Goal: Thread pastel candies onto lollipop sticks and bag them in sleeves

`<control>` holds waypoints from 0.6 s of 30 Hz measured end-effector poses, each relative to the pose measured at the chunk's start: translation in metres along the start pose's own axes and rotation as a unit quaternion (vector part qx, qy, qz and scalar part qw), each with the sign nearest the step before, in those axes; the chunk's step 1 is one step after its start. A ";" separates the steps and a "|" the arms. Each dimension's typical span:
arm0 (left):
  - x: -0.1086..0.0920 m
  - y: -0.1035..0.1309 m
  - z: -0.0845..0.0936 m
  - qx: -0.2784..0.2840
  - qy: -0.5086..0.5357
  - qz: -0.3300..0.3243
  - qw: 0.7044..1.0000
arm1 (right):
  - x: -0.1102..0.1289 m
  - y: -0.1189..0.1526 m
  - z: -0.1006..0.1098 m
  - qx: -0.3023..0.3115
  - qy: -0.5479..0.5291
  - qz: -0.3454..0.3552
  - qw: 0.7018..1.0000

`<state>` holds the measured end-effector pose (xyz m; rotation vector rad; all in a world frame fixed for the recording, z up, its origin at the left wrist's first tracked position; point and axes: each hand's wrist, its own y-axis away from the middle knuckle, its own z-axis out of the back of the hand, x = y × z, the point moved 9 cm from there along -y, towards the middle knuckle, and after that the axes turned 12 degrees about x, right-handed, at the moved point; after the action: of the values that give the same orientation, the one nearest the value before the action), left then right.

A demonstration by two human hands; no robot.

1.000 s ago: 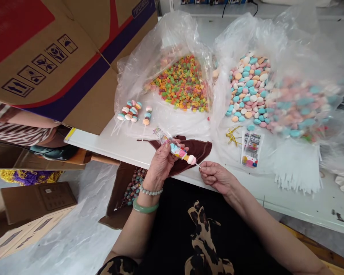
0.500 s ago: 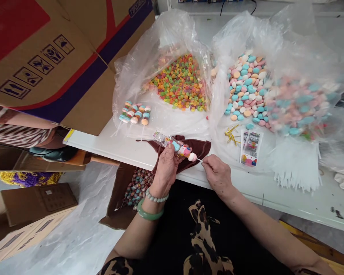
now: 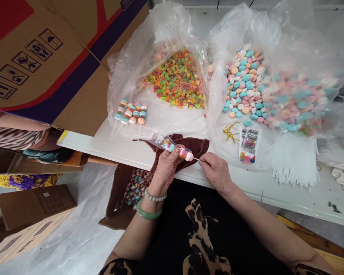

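Observation:
My left hand (image 3: 166, 167) is closed round a small printed clear bag (image 3: 159, 140) with a candy skewer (image 3: 186, 153) inside it. Between the fingertips of my right hand (image 3: 215, 168) is the white stick of that skewer, at the bag's lower right end. Both hands are over a brown cloth (image 3: 199, 147) at the table's front edge. Several candy skewers (image 3: 132, 112) lie to the left on clear plastic. Gold twist ties (image 3: 231, 132) and printed bags (image 3: 248, 146) are right of the cloth, beside a fan of white sticks (image 3: 295, 162).
Behind are plastic bags of ring candies (image 3: 176, 80) and pastel candies (image 3: 248, 86). A large carton (image 3: 74, 72) stands at the left. Below the table edge, an open box (image 3: 117, 191) holds finished-looking candy skewers. A person's striped sleeve (image 3: 14, 137) shows at the far left.
The candy skewer sits slightly further into the bag, and my right hand has moved a little left with the stick. The whole view has shifted slightly.

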<state>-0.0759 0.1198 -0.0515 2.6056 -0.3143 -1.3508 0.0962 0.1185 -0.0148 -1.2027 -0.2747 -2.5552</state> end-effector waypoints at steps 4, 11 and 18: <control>0.008 0.000 -0.007 0.019 0.046 0.014 0.999 | 0.011 -0.002 -0.003 0.044 -0.037 0.023 0.998; 0.012 0.002 -0.015 0.034 0.069 0.035 0.996 | 0.011 -0.006 -0.004 0.066 -0.060 -0.024 0.996; 0.018 0.003 -0.020 0.050 0.072 0.050 0.995 | 0.001 -0.008 -0.009 0.065 -0.106 -0.079 0.989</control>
<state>-0.0499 0.1134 -0.0537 2.7095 -0.4949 -1.1354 0.0863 0.1232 -0.0203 -1.4563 -0.5959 -2.4926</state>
